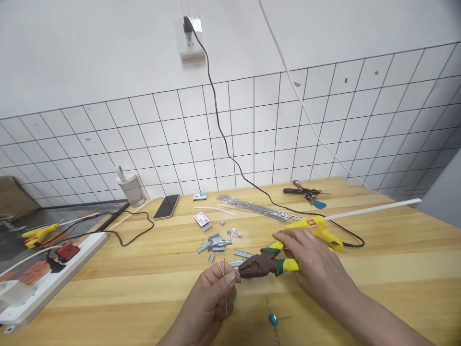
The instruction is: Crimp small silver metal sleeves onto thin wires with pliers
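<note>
Thin metal wires (226, 303) are pinched between the thumb and fingers of my left hand (216, 293), their ends sticking out above and below. My right hand (312, 254) is wrapped round the yellow and green handles of a pair of pliers (260, 265). The rusty jaws meet my left fingertips; a small metal bit shows at their tip, too small to make out. On the table below lies a blue gem (272, 320) with wire legs spreading from it. Just behind the pliers sit grey staple strips (216, 243).
A yellow glue gun (306, 224) with a white stick lies behind my right hand. Farther back are a bundle of wires (252, 207), a small staple box (202, 221), small round pieces (236, 233), a phone (167, 206) and keys (309, 193). A power strip (54, 276) lies left.
</note>
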`<state>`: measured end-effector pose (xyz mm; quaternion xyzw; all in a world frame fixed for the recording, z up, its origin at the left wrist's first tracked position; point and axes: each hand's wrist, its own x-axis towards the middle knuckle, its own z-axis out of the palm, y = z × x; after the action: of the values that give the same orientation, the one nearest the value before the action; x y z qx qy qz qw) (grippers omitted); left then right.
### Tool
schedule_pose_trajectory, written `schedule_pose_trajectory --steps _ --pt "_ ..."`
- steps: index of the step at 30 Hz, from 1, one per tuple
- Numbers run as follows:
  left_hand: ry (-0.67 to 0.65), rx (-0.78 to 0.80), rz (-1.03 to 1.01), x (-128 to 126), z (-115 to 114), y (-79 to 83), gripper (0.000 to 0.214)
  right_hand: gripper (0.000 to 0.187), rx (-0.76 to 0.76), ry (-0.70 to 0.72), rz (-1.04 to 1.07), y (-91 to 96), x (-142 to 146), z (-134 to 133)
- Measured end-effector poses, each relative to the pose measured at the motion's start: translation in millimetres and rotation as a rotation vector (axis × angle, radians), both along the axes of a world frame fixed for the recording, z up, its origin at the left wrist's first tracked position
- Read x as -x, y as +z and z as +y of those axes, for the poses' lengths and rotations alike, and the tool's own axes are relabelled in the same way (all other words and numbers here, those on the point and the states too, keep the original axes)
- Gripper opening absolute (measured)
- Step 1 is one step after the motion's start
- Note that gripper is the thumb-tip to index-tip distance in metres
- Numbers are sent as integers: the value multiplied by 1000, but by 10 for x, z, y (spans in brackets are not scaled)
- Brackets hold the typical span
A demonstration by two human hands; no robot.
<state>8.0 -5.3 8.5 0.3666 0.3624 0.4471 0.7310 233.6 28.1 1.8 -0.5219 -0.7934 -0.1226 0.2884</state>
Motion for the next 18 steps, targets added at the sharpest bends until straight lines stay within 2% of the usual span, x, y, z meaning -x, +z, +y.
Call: schedule_pose_trajectory --steps 12,18 --pt "-9 -27 11 -15 18 -41 32 60 15 24 6 1 8 -11" --pt "35 -23 53 -10 18 -11 31 44 -26 29 -19 4 2 0"
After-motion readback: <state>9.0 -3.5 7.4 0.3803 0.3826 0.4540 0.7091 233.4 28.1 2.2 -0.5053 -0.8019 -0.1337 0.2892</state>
